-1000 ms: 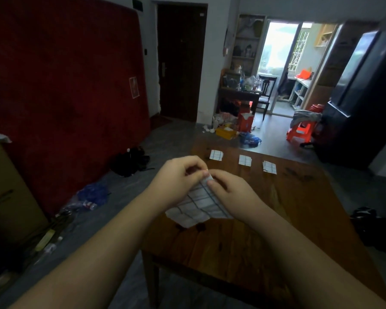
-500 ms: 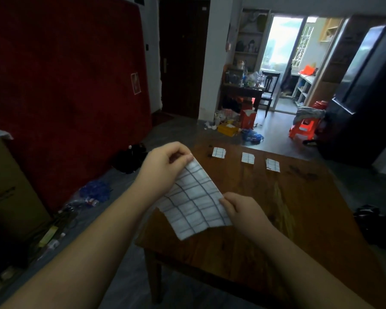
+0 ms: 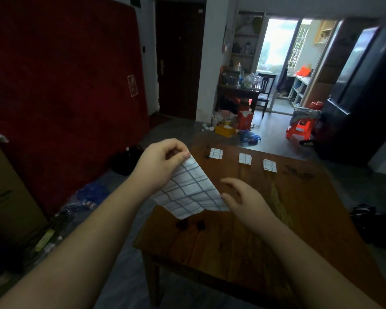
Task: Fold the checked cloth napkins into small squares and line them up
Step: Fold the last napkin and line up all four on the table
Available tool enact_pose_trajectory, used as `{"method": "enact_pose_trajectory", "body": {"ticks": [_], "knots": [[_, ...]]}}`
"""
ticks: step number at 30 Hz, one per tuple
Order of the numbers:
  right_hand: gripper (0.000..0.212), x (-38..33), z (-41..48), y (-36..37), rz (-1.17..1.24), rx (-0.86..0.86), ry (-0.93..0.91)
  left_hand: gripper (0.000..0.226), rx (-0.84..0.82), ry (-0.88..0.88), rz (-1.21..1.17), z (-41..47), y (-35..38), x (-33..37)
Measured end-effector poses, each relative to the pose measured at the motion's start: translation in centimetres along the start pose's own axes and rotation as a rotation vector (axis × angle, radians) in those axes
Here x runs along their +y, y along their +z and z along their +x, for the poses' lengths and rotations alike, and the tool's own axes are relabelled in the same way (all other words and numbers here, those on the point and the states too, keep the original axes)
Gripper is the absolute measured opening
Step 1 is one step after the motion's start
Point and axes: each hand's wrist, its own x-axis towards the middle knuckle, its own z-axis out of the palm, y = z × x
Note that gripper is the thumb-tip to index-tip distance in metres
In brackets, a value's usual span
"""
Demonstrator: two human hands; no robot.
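The left hand [image 3: 159,162] pinches the top corner of the checked napkin [image 3: 188,189], holding it lifted over the tabletop's [image 3: 299,208] left edge. If that pinch slackens, the cloth could slide off the edge to the floor; uneven corners would likely give a crooked fold. The right hand [image 3: 243,198] touches the napkin's lower right corner, thumb against the edge, fingers loosely spread and not closed. Three folded squares [image 3: 245,158] sit in a row near the far edge.
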Motion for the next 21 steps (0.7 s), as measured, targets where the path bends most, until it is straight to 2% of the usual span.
{"method": "enact_pose_trajectory", "body": {"ticks": [2, 6, 13, 17, 21], "knots": [[0.039, -1.2, 0.1, -0.1, 0.068, -0.039, -0.078, 0.007, 0.001, -0.003, -0.002, 0.0, 0.2, 0.3], [0.012, -2.7, -0.4, -0.2, 0.133, -0.103, -0.091, 0.006, 0.040, -0.011, 0.000, 0.3, 0.0, 0.7], [0.014, -4.0, -2.3, -1.3, 0.200, -0.110, -0.161, 0.006, 0.047, -0.080, 0.019, 1.7, 0.6, 0.2], [0.012, -4.5, -3.1, -2.1, 0.213, -0.117, -0.153, 0.033, -0.040, -0.103, 0.112, 1.4, 2.6, 0.2], [0.012, -4.2, -3.5, -2.5, 0.206, -0.084, -0.094, 0.024, -0.253, 0.004, 0.122, -1.6, 3.8, 1.3]]}}
